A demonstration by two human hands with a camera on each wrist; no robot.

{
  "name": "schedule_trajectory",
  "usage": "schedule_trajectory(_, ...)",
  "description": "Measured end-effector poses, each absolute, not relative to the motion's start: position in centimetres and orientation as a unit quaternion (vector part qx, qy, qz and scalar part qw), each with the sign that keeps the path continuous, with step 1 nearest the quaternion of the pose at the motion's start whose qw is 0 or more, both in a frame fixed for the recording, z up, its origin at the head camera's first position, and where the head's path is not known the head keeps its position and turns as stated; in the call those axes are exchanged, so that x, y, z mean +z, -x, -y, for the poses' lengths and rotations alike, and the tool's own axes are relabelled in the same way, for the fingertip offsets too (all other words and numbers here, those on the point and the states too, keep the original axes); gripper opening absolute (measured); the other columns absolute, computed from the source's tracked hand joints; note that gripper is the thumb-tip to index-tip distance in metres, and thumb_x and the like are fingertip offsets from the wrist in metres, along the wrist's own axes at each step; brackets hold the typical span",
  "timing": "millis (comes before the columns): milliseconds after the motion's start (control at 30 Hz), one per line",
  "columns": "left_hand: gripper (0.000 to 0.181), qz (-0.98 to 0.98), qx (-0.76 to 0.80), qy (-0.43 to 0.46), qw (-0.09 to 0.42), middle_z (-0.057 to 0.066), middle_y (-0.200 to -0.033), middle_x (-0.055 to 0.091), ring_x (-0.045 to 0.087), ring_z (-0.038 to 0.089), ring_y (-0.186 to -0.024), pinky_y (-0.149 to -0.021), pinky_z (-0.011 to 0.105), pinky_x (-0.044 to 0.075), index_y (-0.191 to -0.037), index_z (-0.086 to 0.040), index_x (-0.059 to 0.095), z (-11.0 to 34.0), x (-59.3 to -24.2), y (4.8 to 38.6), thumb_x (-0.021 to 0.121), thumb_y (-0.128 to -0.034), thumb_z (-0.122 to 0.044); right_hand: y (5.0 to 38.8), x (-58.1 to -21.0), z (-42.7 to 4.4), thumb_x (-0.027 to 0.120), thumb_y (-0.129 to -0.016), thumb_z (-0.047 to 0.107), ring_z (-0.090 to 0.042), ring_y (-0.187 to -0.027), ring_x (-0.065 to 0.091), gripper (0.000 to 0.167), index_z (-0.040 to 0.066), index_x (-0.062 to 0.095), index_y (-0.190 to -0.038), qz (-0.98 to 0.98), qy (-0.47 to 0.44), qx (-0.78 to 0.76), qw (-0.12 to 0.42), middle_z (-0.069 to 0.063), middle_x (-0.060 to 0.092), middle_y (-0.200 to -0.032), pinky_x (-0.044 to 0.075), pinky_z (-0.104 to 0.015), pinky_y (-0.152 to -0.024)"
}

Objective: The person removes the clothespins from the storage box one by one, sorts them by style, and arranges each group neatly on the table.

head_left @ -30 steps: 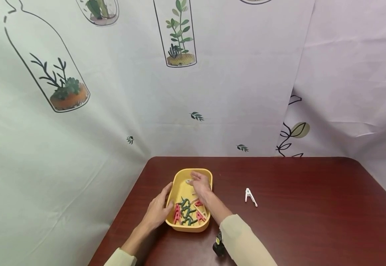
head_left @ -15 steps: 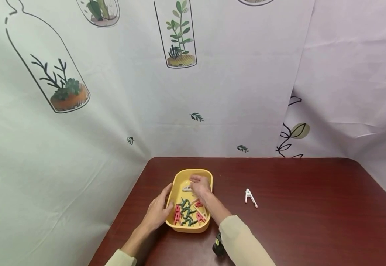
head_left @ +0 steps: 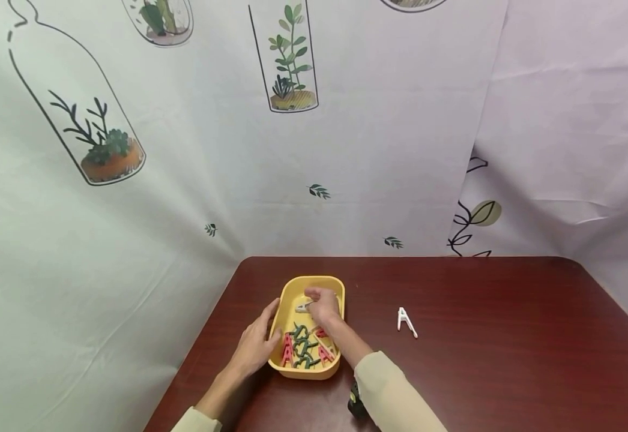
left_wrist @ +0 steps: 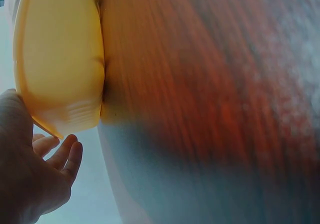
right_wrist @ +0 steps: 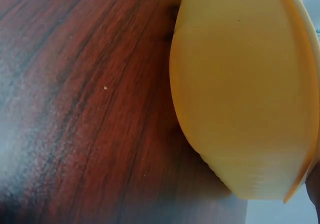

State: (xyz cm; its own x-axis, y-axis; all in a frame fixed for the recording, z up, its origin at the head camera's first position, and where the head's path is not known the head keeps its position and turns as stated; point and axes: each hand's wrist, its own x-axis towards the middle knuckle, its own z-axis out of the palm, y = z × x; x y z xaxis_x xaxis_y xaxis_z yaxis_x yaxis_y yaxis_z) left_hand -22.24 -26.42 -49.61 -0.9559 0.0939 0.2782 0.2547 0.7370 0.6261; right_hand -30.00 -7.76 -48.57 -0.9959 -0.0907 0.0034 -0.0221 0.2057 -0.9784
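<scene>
A yellow plastic tray (head_left: 307, 373) stands on the dark red-brown table. My left hand (head_left: 257, 339) rests along its left rim, with the thumb over the edge and the other fingers outside, loosely bent in the left wrist view. My right hand (head_left: 323, 307) reaches into the far part of the tray, knuckles up; its fingertips are hidden, so what they hold is unclear. Beside them lies a whitish clothespin (head_left: 302, 308). Nearer me in the tray are red clothespins (head_left: 287, 351), a pale one (head_left: 323, 346) and several green twisted pieces (head_left: 304, 347).
A white clothespin (head_left: 407, 322) lies on the table (head_left: 487, 360) to the right of the tray. Near my right sleeve is a small black object (head_left: 355, 403), partly covered by it. A plant-printed cloth (head_left: 379, 150) hangs behind the table.
My right hand has shifted slightly toward me inside the tray. The whitish clothespin beside it now lies a little nearer than a second ago. My left hand stays at the rim.
</scene>
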Motion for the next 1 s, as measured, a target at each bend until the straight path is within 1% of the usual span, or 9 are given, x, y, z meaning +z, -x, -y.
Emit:
schedule_trajectory(167,0.071,0.925,-0.345,0.098,0.122,0.012,-0.143,0.065,0.068,0.024,-0.116,-0.097,0.05,0.054,-0.163,-0.012,0.042,26.46,-49.7,22.23,0.068,-0.0975,-0.004,29.96,-48.77,7.77,0.065,-0.084,-0.02,-0.038,-0.125,0.064,0.048,-0.001,0.075,-0.127,-0.795,0.045,-0.605,0.02,-0.019,0.073,-0.126,0.056,-0.037,-0.089)
schedule_trajectory(300,0.07,0.924,-0.343,0.108,0.129,0.013,-0.139,0.067,0.069,0.024,-0.112,-0.094,0.049,0.055,-0.162,-0.011,0.043,26.47,-49.74,22.21,0.068,-0.0969,-0.003,29.91,-48.89,7.67,0.062,-0.082,-0.022,-0.036,-0.12,0.066,0.047,-0.001,0.076,-0.122,-0.812,0.064,-0.58,0.01,-0.019,0.074,-0.122,0.056,-0.036,-0.082)
schedule_trajectory(400,0.07,0.923,-0.343,0.111,0.135,0.014,-0.139,0.067,0.07,0.025,-0.112,-0.093,0.049,0.056,-0.161,-0.01,0.044,26.46,-49.76,22.16,0.069,-0.0962,-0.002,29.85,-48.92,7.62,0.064,-0.079,-0.022,-0.034,-0.112,0.068,0.046,-0.001,0.078,-0.117,-0.826,0.085,-0.558,-0.002,-0.017,0.076,-0.115,0.056,-0.037,-0.081)
schedule_trajectory(533,0.07,0.923,-0.344,0.107,0.133,0.013,-0.142,0.066,0.07,0.026,-0.113,-0.094,0.05,0.055,-0.162,-0.01,0.044,26.48,-49.69,22.12,0.069,-0.0963,-0.002,29.75,-48.85,7.65,0.069,-0.074,-0.02,-0.031,-0.101,0.07,0.041,-0.001,0.079,-0.109,-0.836,0.11,-0.538,-0.01,-0.013,0.078,-0.105,0.057,-0.041,-0.086)
schedule_trajectory(700,0.07,0.925,-0.343,0.104,0.127,0.013,-0.143,0.065,0.069,0.026,-0.114,-0.095,0.051,0.055,-0.162,-0.01,0.043,26.55,-49.68,22.19,0.069,-0.0969,-0.002,29.83,-49.01,7.89,0.074,-0.071,-0.02,-0.026,-0.095,0.07,0.038,-0.001,0.079,-0.104,-0.847,0.138,-0.513,0.008,-0.012,0.078,-0.1,0.057,-0.041,-0.085)
schedule_trajectory(800,0.07,0.925,-0.342,0.104,0.127,0.014,-0.144,0.064,0.069,0.027,-0.115,-0.096,0.051,0.055,-0.162,-0.01,0.044,26.56,-49.74,22.24,0.069,-0.0967,-0.002,29.92,-49.21,8.05,0.079,-0.072,-0.018,-0.023,-0.093,0.071,0.033,0.001,0.08,-0.1,-0.86,0.156,-0.485,0.015,-0.009,0.078,-0.096,0.057,-0.039,-0.084)
schedule_trajectory(1000,0.07,0.924,-0.344,0.105,0.125,0.014,-0.146,0.064,0.07,0.027,-0.115,-0.096,0.052,0.054,-0.161,-0.01,0.044,26.55,-49.74,22.28,0.07,-0.0967,-0.001,29.91,-49.43,8.25,0.086,-0.077,-0.01,-0.016,-0.078,0.069,0.02,0.003,0.08,-0.09,-0.868,0.172,-0.465,0.005,-0.005,0.076,-0.082,0.058,-0.033,-0.074)
